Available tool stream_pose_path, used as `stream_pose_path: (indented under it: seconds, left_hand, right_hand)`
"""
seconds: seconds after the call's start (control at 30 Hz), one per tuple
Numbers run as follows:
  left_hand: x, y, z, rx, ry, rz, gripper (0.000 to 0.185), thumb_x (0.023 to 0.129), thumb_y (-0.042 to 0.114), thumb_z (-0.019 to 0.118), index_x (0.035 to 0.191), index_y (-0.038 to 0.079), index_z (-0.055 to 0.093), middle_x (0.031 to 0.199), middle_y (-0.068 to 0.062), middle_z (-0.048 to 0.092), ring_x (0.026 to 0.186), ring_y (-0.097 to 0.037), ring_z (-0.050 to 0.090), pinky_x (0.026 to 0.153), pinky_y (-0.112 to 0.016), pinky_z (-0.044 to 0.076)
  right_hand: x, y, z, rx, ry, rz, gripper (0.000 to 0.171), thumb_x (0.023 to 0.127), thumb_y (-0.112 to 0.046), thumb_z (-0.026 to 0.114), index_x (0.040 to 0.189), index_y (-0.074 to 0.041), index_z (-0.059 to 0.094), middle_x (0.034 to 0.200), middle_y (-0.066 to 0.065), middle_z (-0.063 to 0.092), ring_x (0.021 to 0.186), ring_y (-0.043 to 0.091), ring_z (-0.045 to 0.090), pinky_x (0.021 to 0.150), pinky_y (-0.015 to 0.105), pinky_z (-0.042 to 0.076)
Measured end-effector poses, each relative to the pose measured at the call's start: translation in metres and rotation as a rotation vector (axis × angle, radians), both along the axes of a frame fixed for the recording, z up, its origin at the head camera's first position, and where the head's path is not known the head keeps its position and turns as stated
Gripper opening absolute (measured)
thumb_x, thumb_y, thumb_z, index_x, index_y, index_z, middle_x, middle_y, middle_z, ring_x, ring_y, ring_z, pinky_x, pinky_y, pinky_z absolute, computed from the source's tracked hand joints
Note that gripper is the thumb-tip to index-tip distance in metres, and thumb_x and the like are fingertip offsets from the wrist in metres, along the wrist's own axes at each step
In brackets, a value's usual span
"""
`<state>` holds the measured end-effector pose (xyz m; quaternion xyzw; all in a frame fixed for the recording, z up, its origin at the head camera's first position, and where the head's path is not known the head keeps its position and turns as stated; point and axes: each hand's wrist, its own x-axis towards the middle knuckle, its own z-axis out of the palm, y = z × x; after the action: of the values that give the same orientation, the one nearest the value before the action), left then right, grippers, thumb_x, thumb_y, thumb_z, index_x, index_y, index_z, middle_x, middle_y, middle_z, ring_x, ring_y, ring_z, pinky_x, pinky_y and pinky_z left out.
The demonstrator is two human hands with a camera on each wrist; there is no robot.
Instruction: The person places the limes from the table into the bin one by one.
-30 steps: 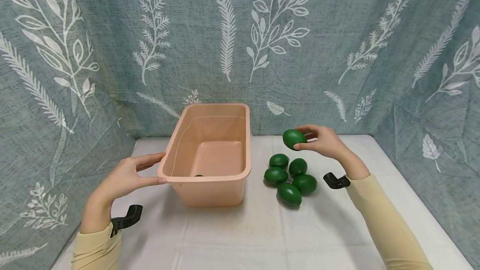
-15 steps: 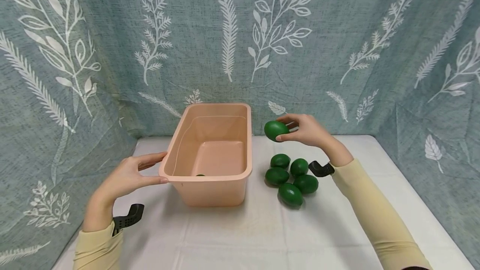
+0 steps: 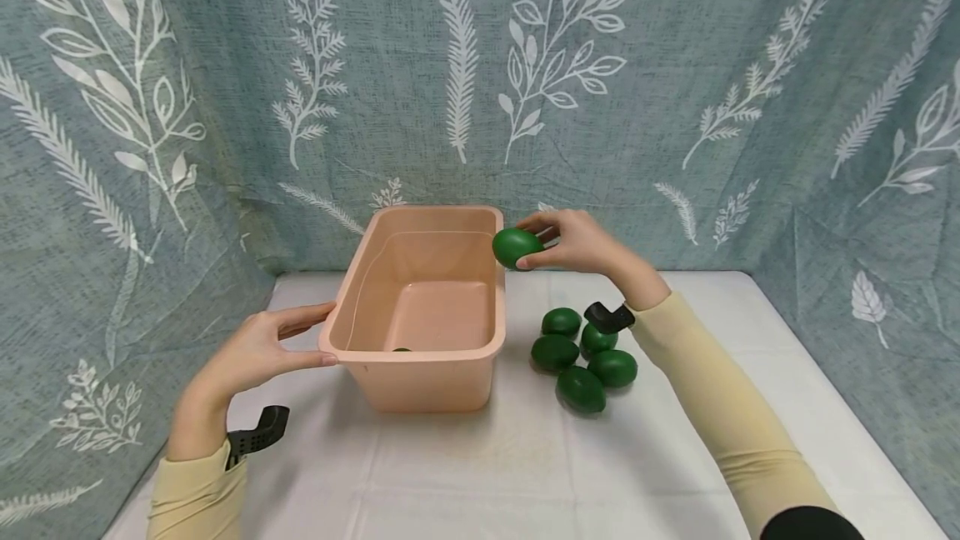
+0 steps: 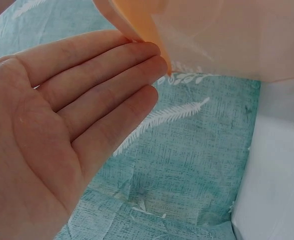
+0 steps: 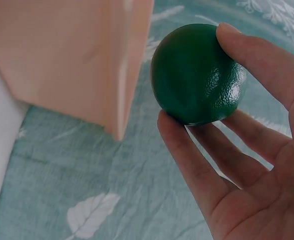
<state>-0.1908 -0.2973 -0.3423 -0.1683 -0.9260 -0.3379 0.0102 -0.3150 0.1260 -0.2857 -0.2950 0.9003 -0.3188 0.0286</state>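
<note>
My right hand pinches a glossy dark green avocado between thumb and fingers, up at the far right rim of a peach plastic bin. In the right wrist view the avocado is beside the bin's wall, with thumb on one side and fingertips on the other. My left hand touches the bin's left rim with its fingertips and thumb. Its fingers lie straight and side by side in the left wrist view. A green sliver shows inside the bin, mostly hidden behind the near rim.
Several more avocados lie in a cluster on the white tablecloth, right of the bin. A blue-green curtain with white leaf prints closes in the back and sides. Black wrist-worn devices sit on both wrists.
My right hand has carried the avocado leftward and slightly up, from above the cluster to the bin's right rim. The left hand has stayed at the bin.
</note>
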Motion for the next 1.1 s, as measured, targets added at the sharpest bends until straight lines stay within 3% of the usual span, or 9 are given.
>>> stream_pose_path:
  seconds: [0.23,0.8,1.1]
  left_hand:
    - [0.002,-0.001,0.000,0.003,-0.002,0.001,0.071,0.078,0.042,0.076,0.139,0.014,0.051,0.138,-0.004,0.053,0.128,-0.035,0.049,0.100,-0.050,0.046]
    - [0.004,-0.001,0.000,0.016,-0.014,0.015,0.071,0.077,0.044,0.076,0.138,0.018,0.051,0.138,-0.003,0.053,0.128,-0.036,0.048,0.100,-0.052,0.045]
    - [0.003,-0.003,-0.001,0.026,-0.017,0.012,0.073,0.076,0.043,0.077,0.139,0.017,0.051,0.138,-0.004,0.053,0.129,-0.036,0.047,0.100,-0.053,0.045]
  right_hand:
    - [-0.001,-0.024,0.010,-0.006,-0.022,0.038,0.061,0.077,-0.040,0.078,0.131,-0.020,0.057,0.122,0.004,0.062,0.108,0.021,0.063,0.083,0.035,0.057]
    - [-0.005,-0.073,0.014,0.023,-0.041,0.119,0.058,0.078,-0.038,0.078,0.131,-0.023,0.058,0.123,0.003,0.063,0.107,0.018,0.064,0.080,0.028,0.056]
    - [-0.003,-0.095,0.008,-0.035,-0.062,0.160,0.054,0.080,-0.031,0.077,0.129,-0.015,0.059,0.124,0.007,0.062,0.107,0.019,0.064,0.082,0.024,0.056]
